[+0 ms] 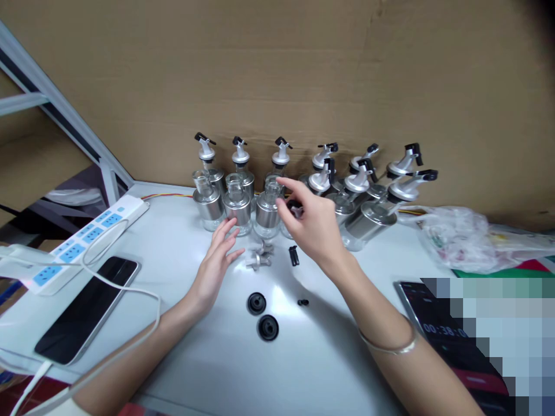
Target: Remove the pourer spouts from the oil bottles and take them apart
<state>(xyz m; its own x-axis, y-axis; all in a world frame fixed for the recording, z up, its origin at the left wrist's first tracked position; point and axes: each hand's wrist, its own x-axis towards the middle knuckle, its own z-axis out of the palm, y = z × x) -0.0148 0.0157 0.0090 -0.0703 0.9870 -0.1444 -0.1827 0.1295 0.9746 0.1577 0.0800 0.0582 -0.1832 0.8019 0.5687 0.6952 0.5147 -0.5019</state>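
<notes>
My right hand [312,222] has its thumb and index finger beside the neck of an open glass bottle [267,215] with a metal sleeve. Its fingers curl round a black and silver piece [297,209] that looks like a bottle pourer, mostly hidden. My left hand [219,260] is open, fingertips near the base of another uncapped bottle [237,209]. Between the hands lie two silver spouts [260,261] and two black levers [293,256]. Closer to me are two round black caps [267,327] and two tiny black plugs [302,302].
Several bottles with fitted pourers [375,211] stand along the cardboard wall [277,86]. At left are a power strip [82,248], a phone [89,309] and a loose white cable [158,306]. A plastic bag [463,237] and a device showing a timer [446,329] lie at right.
</notes>
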